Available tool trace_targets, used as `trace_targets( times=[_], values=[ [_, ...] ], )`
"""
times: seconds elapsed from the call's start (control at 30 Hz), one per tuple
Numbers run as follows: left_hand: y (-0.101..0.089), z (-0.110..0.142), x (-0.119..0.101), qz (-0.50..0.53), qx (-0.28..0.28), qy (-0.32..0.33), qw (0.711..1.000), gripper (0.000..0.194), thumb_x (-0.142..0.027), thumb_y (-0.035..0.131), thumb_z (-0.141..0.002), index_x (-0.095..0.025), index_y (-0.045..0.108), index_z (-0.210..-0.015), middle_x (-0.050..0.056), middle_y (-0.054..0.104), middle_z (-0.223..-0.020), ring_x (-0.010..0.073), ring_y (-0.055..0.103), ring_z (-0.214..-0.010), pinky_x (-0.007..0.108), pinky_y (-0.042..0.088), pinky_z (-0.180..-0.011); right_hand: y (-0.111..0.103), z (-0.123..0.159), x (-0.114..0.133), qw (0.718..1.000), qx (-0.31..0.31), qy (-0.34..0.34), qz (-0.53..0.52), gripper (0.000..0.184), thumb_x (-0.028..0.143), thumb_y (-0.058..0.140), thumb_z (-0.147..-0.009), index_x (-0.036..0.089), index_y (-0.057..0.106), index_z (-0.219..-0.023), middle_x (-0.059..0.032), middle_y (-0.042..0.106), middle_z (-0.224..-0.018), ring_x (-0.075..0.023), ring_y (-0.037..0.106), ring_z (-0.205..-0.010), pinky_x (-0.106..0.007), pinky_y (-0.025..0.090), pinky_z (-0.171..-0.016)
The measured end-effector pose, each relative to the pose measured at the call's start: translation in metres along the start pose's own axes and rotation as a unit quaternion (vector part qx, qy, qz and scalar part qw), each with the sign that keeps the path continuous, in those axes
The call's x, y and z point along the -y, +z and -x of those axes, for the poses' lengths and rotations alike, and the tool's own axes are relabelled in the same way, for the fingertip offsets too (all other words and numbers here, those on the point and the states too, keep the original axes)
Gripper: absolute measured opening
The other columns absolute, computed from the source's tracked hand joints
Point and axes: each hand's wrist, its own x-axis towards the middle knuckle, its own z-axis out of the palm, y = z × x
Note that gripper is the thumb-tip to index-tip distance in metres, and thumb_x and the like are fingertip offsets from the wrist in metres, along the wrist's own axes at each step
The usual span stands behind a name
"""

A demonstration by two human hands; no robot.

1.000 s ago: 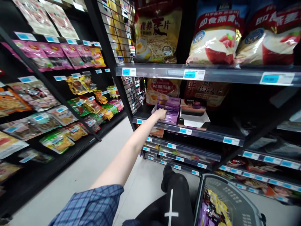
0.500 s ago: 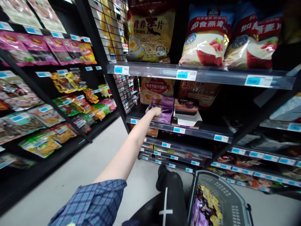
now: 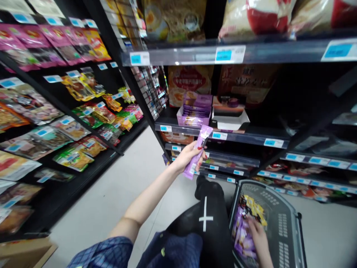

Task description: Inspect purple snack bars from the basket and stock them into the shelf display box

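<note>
My left hand (image 3: pixel 192 156) is closed around a slim purple stick packet (image 3: pixel 205 133), held tilted in front of the shelf edge. Behind it, on the shelf, an open purple display box (image 3: pixel 193 121) holds several like packets. Low on the right, my right hand (image 3: pixel 258 234) reaches into a grey shopping basket (image 3: pixel 288 219). Its fingers are bent together against the purple packets (image 3: pixel 244 242) there; whether they grip one is hidden. Yellow-and-black packets (image 3: pixel 255 206) lie beside them in the basket.
A white-fronted open carton (image 3: pixel 231 123) stands right of the purple box. Large cereal bags (image 3: pixel 189 82) stand behind, and a shelf (image 3: pixel 184 54) juts out above. Snack racks (image 3: pixel 83 115) line the left side. My bent leg (image 3: pixel 210 219) is beside the basket. A cardboard box (image 3: pixel 26 253) sits at lower left.
My left hand has drawn back from the purple display box, bringing a stick packet out with it. My right hand has come into view in the basket. The view has tilted down.
</note>
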Motion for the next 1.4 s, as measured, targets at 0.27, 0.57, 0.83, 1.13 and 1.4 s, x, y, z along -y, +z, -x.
trace_targets(
  times=[0.27,0.57,0.83,1.13,1.4],
  values=[
    [0.078,0.096,0.022,0.274,0.131,-0.193,0.933,0.031,-0.036,0.063,-0.082,-0.016,0.046,-0.097,0.003,0.067,-0.075,0.0153,0.066,-0.048,0.027,0.057,-0.044,0.002,-0.009,0.108,0.956,0.159,-0.134,-0.205,0.038,0.049,0.055,-0.083,0.020,0.059,-0.108,-0.0001,0.061,-0.075,-0.0097,0.048,-0.051,-0.025,0.043,-0.053],
    [0.103,0.130,0.041,0.244,0.187,-0.271,0.912,0.035,-0.037,0.064,-0.082,-0.016,0.047,-0.104,0.008,0.066,-0.092,0.0148,0.068,-0.061,0.028,0.059,-0.055,0.004,-0.008,0.121,0.962,0.064,-0.060,-0.259,0.020,0.036,0.068,-0.075,0.018,0.060,-0.073,0.0068,0.047,-0.054,-0.0028,0.032,-0.037,-0.017,0.021,-0.035],
    [0.097,0.139,0.050,0.240,0.184,-0.297,0.905,0.034,-0.035,0.065,-0.081,-0.013,0.052,-0.105,0.015,0.069,-0.099,0.0177,0.070,-0.060,0.028,0.058,-0.050,-0.003,-0.014,0.099,0.957,0.043,-0.047,-0.282,0.018,0.034,0.070,-0.075,0.018,0.061,-0.073,0.0060,0.050,-0.056,-0.0024,0.037,-0.038,-0.017,0.024,-0.035],
    [0.058,0.111,0.042,0.175,-0.004,-0.173,0.969,0.034,-0.025,0.073,-0.073,-0.010,0.063,-0.102,0.002,0.068,-0.054,0.0165,0.066,-0.046,0.024,0.056,-0.049,-0.019,0.017,0.097,0.944,0.029,-0.021,-0.329,0.018,0.033,0.070,-0.075,0.019,0.058,-0.073,0.0059,0.053,-0.055,-0.0045,0.045,-0.035,-0.017,0.032,-0.033],
    [0.051,0.102,0.042,0.147,-0.135,-0.047,0.979,0.026,-0.029,0.075,-0.072,-0.015,0.064,-0.090,0.000,0.070,-0.061,0.0132,0.065,-0.045,0.022,0.055,-0.044,-0.011,0.046,0.091,0.920,0.065,-0.011,-0.386,0.009,0.026,0.064,-0.080,0.020,0.057,-0.082,0.0045,0.060,-0.062,-0.0076,0.054,-0.040,-0.020,0.045,-0.040]
  ],
)
